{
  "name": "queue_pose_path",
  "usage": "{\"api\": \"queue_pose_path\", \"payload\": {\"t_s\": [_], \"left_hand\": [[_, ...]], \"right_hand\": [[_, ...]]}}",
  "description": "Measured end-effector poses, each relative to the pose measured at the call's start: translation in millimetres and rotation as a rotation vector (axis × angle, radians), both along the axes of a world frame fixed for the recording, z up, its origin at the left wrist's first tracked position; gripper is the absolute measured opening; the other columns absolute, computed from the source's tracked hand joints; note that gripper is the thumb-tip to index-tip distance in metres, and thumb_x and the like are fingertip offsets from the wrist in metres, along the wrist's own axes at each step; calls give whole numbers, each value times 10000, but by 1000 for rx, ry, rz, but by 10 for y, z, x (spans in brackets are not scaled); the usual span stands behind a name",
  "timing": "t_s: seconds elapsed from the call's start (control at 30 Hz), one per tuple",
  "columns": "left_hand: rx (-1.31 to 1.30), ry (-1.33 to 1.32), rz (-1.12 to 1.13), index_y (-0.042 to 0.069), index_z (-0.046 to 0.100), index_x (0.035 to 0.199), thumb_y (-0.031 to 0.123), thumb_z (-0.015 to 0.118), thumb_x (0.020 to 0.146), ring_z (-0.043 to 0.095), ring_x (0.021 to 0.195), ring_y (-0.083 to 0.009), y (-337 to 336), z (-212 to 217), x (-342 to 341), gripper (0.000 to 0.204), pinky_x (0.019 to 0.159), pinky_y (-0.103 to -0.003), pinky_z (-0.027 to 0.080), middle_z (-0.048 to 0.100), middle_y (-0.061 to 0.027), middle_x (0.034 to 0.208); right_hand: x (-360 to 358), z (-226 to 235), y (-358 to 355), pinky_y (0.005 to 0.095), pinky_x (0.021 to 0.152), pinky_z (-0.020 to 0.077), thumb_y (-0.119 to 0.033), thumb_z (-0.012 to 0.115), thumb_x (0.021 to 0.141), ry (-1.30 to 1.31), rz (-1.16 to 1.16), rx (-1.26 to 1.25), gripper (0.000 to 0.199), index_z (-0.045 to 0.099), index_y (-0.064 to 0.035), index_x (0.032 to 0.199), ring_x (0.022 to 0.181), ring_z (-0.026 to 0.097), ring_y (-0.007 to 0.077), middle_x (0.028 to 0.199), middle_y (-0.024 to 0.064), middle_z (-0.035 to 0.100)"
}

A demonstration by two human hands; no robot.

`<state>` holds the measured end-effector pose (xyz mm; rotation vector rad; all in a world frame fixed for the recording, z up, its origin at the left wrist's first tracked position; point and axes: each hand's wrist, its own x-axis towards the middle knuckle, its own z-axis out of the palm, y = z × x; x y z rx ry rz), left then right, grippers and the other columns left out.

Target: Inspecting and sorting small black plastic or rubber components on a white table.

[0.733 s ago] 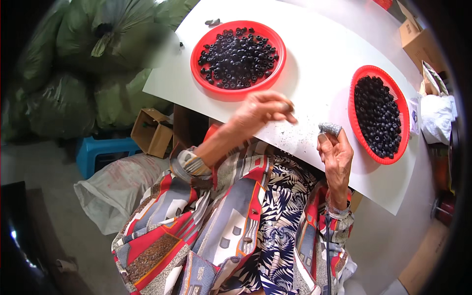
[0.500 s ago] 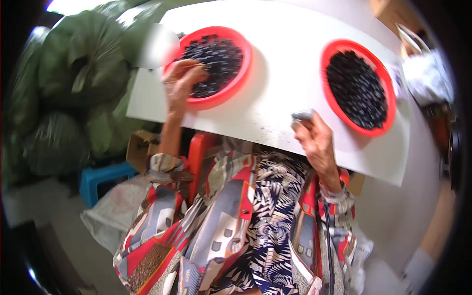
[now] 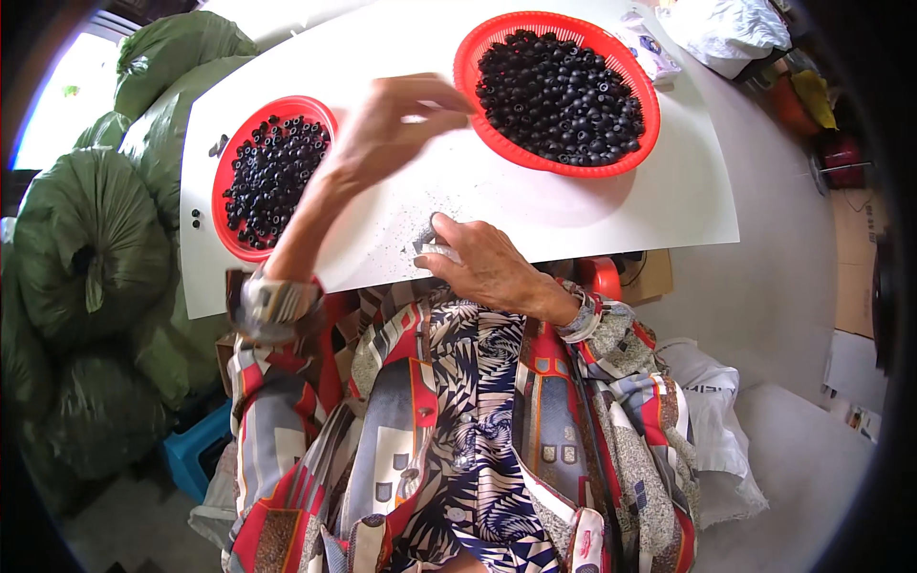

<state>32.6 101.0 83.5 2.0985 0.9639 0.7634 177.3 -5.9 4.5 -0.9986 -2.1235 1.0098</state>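
My left hand (image 3: 406, 132), blurred by motion, is over the table at the left rim of a red slotted basket (image 3: 465, 69). Its thumb and fingers come together in a pinch; what is between them is too smeared to make out. Small round black pieces (image 3: 564, 95), some with hollow ends, fill this basket. More such black pieces (image 3: 277, 172) lie in a smaller red basin (image 3: 223, 205), partly behind my left forearm. Near the table's front edge, my right hand (image 3: 492, 263) is closed on a small grey-and-white piece (image 3: 436, 251), whose kind I cannot tell.
Fine dark specks (image 3: 387, 239) are scattered over the white table (image 3: 611, 215). A few loose black pieces (image 3: 196, 219) lie left of the basin. Green sacks (image 3: 91, 229) crowd the left side. A white plastic bag (image 3: 726, 33) stands beyond the far right.
My left hand has gone from the smaller basin across to the larger basket. My right hand still holds the grey-and-white piece, now beside the specks. The whole view has swung.
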Motion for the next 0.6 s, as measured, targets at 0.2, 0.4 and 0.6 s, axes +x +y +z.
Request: {"api": "queue_pose_path", "payload": {"t_s": [0.2, 0.4, 0.6], "left_hand": [[86, 307, -303, 33, 683, 949, -57, 537, 749, 638, 870, -264, 238, -191, 898, 263, 763, -342, 511, 660, -119, 941], [145, 535, -361, 27, 667, 885, -49, 538, 656, 644, 842, -296, 408, -247, 959, 274, 740, -373, 502, 667, -150, 841], [65, 449, -359, 37, 670, 896, 4, 581, 653, 646, 807, -281, 471, -292, 896, 261, 732, -362, 518, 670, -135, 837]], "right_hand": [[0, 44, 17, 488, 535, 377, -223, 602, 849, 54, -60, -24, 313, 411, 25, 853, 586, 518, 420, 607, 214, 501], [5, 101, 35, 484, 549, 382, -208, 606, 848, 56, -45, -23, 293, 418, 17, 872, 603, 524, 418, 609, 210, 493], [28, 160, 47, 478, 562, 391, -244, 579, 864, 19, -32, -65, 298, 430, 14, 852, 602, 523, 409, 609, 208, 493]]}}
